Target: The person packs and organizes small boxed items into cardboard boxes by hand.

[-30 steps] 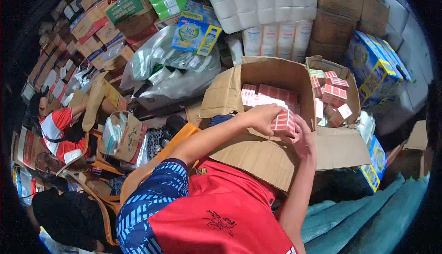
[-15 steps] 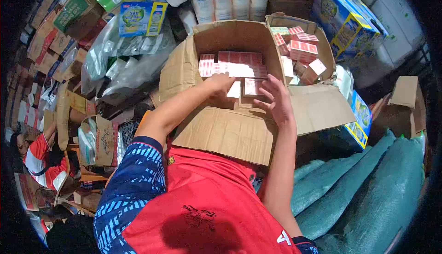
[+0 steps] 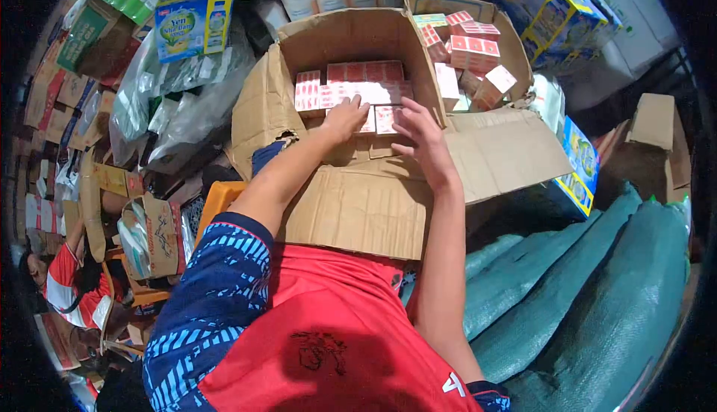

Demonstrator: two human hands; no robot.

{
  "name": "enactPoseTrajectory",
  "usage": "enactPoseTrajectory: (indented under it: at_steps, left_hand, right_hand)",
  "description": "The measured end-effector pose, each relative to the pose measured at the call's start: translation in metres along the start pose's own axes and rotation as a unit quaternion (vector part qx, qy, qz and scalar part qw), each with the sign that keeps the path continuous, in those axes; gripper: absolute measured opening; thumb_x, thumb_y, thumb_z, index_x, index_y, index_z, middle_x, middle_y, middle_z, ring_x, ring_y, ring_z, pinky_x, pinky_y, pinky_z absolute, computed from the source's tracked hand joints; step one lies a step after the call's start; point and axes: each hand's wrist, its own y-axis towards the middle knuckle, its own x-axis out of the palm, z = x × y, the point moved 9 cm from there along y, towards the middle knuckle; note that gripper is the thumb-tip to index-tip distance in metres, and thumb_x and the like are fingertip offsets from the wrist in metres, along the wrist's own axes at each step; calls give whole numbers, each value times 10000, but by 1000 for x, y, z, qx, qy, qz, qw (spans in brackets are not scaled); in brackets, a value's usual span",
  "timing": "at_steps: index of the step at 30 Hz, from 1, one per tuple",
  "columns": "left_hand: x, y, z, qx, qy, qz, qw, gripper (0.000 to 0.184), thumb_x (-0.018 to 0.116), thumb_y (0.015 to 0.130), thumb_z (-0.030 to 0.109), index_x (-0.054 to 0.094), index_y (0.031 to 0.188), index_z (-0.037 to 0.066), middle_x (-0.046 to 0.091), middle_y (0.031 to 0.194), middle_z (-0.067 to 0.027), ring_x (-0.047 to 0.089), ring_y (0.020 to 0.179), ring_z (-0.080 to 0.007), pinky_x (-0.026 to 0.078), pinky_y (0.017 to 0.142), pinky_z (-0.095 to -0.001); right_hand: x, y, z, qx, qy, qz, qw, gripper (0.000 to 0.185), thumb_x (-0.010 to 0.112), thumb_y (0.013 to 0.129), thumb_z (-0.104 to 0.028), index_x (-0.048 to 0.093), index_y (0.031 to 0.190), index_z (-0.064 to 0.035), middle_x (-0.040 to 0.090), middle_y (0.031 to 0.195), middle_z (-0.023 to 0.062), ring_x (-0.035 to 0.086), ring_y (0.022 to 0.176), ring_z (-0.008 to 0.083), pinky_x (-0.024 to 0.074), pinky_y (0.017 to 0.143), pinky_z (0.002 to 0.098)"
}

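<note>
An open cardboard box (image 3: 340,188) stands in front of me, partly filled with small red-and-white packs (image 3: 366,73) in rows. My left hand (image 3: 346,121) reaches into it, its fingers laid over the packs in the near middle and hiding some of them. At the box's right inner side is my right hand (image 3: 423,140), fingers spread apart, its fingertips by a white-topped pack (image 3: 387,120). Whether they touch that pack I cannot tell. Neither hand visibly grips anything.
A second open carton (image 3: 515,42) with loose red-and-white packs adjoins the box at right. Green filled sacks (image 3: 597,300) lie at lower right. Blue-yellow cartons (image 3: 553,12) stand behind, and plastic-wrapped goods (image 3: 187,91) are at left. Another person's red-and-white sleeve (image 3: 63,274) shows at far left.
The view has shifted, so the box and packs appear farther left and higher. My left hand has drawn slightly nearer on the packs; my right hand stays beside them with fingers spread.
</note>
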Motion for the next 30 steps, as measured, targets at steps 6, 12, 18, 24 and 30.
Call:
enactPoseTrajectory:
  at_steps: [6,12,18,24,30]
  left_hand:
    - [-62,46,-21,-36,-127,20,991,300,659,778,277,712,950,38,695,909,-192,680,856,-306,526,803,-404]
    - [-224,115,42,-46,-384,366,847,273,587,917,285,666,1060,66,705,903,-96,676,769,-172,517,681,-295]
    - [-136,234,196,97,-171,-7,980,749,649,740,592,571,1263,61,653,1138,-190,661,1001,-336,517,864,-407]
    - [-65,243,242,35,-172,68,982,1062,686,762,452,46,1522,77,276,1371,-431,541,1101,-534,455,959,-511]
    - [-124,221,238,26,-326,159,932,740,704,718,297,413,1312,-35,562,1193,-282,619,1001,-405,495,881,-450]
  right_hand:
    - [-6,-2,-12,-54,126,-14,990,682,539,888,-484,399,1427,-91,458,1382,151,475,1254,293,437,995,443]
    - [-40,-7,-33,-134,425,16,895,675,503,894,-431,352,1412,-24,497,1324,187,535,1156,293,448,1005,462]
    - [-111,-12,3,-156,717,17,680,712,527,886,-314,221,1433,23,428,1374,235,575,920,265,509,834,397]
    - [-119,-17,9,-120,718,137,671,783,555,855,-349,206,1415,73,532,1145,218,573,947,275,501,879,377]
    - [-116,-24,0,-90,745,145,645,831,576,836,-389,193,1427,52,537,1133,187,571,988,290,463,964,418]
